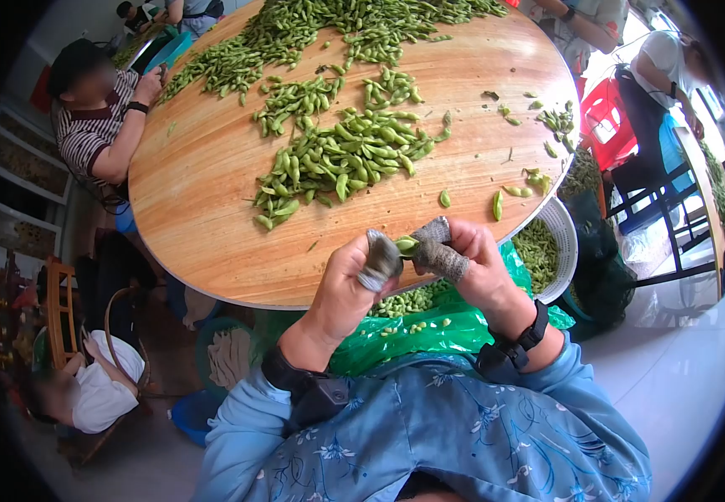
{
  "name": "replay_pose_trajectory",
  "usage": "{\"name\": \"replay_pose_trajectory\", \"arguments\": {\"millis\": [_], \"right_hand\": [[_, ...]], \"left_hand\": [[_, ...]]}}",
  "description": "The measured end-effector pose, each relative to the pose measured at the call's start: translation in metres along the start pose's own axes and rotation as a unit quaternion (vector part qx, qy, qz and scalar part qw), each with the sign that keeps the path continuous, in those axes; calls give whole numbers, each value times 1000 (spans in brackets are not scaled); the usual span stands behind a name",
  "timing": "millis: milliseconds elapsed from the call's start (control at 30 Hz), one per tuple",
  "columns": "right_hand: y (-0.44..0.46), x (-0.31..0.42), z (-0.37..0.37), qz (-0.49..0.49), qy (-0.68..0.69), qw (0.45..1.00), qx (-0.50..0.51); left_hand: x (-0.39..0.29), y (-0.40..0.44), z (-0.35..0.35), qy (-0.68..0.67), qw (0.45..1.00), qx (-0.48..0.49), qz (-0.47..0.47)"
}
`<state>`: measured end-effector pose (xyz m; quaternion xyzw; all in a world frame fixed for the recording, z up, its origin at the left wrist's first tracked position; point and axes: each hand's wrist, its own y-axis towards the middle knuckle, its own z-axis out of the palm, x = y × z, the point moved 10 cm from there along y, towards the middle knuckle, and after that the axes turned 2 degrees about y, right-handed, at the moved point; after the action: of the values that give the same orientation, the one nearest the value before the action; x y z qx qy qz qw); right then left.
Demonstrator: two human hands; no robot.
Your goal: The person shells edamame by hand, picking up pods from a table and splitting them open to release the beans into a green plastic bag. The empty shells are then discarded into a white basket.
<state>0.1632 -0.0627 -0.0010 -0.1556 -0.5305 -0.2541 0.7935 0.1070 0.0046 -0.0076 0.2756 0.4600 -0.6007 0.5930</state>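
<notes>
Just past the near edge of the round wooden table (212, 226), my two hands meet around one green soybean pod (407, 245). My left hand (350, 272) pinches the pod from the left, with a grey cloth cover on its finger and thumb. From the right, my right hand (471, 255) grips the same pod, its fingertips wrapped in similar grey covers. Beyond them lies a heap of soybean pods (345, 155) on the tabletop. Below my hands, shelled beans (417, 326) lie on a green plastic sheet (362, 356) over my lap.
A white basket (565, 243) of shelled beans stands at the table's right edge. Larger pod piles (295, 33) cover the far side. A person in a striped shirt (86, 134) sits at the left. A red chair (605, 121) stands at the right.
</notes>
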Motion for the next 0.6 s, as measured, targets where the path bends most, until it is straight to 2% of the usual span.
{"name": "replay_pose_trajectory", "arguments": {"millis": [67,100,167,233,300,400,433,467,533,600], "right_hand": [[1,3,2,6,-30,999,-9],[1,4,3,11,-60,998,-17],[1,11,8,13,-78,997,-10],[3,13,17,12,-72,997,38],[4,14,21,7,-91,994,57],[7,14,27,-9,-99,993,64],[7,16,27,-36,-163,985,54],[7,20,28,-64,-225,971,43],[7,24,30,-79,-259,962,34],[6,26,31,-92,-293,952,24]], "left_hand": [[-22,0,1,106,988,-65,95],[-24,0,-3,104,988,-68,92],[-30,-1,1,229,969,9,90],[-34,1,-4,242,962,37,120],[-19,0,-7,136,987,78,24],[-24,-2,-11,226,971,48,62],[-27,-2,-14,280,956,24,85],[-27,-1,-14,280,956,23,86],[-32,-1,-15,351,929,-1,115],[-31,0,-16,335,934,-10,125]]}}
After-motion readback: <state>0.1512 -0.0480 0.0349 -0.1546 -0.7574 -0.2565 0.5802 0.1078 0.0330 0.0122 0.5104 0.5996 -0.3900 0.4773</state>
